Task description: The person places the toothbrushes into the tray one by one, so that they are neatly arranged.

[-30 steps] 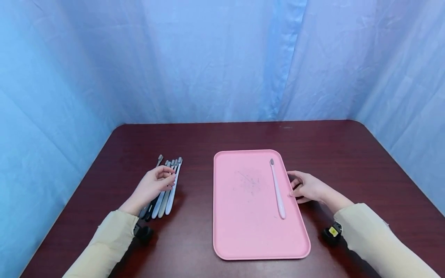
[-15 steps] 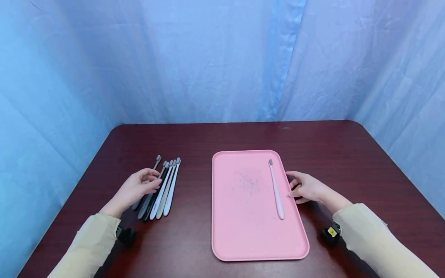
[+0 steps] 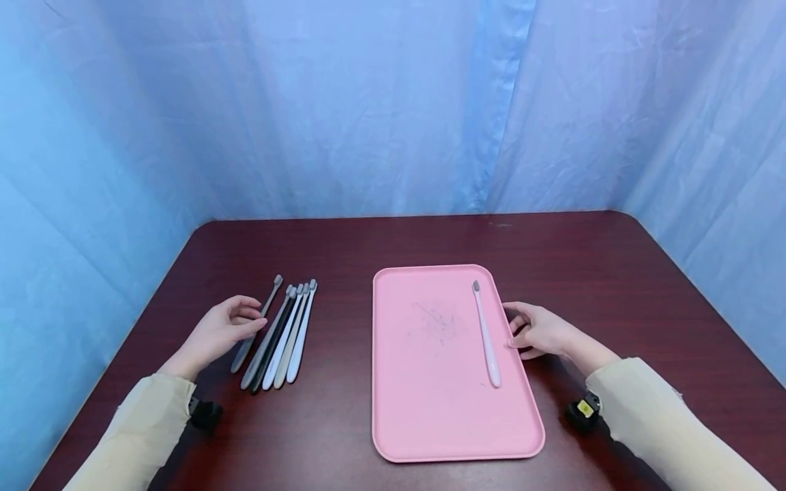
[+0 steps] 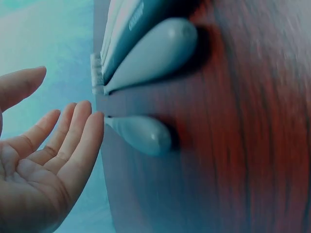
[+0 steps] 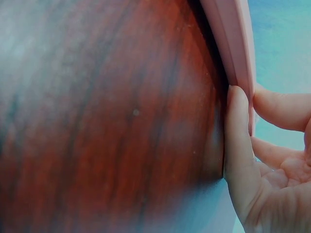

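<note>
My left hand (image 3: 222, 329) hovers over a dark grey toothbrush (image 3: 243, 352) that lies a little apart at the left of the group. In the left wrist view its thumb stands away from the loosely bent fingers (image 4: 80, 150), with nothing between them. Just right of it, several toothbrushes (image 3: 296, 351) in grey, black, white and beige lie side by side, heads pointing away. My right hand (image 3: 543, 332) holds the right rim of a pink tray (image 3: 430, 423), thumb on the rim and a finger low against its edge. On the tray lies one white toothbrush (image 3: 488, 344).
The dark red-brown wooden table (image 3: 331, 252) has rounded far corners. Blue curtains (image 3: 368, 109) hang behind it and at both sides. A black wrist camera (image 3: 205, 414) sits under the left sleeve, and another wrist camera (image 3: 582, 412) under the right one.
My left hand has moved left, off the grouped toothbrushes and over to the separate grey one, uncovering the group. The right hand stays at the tray's rim.
</note>
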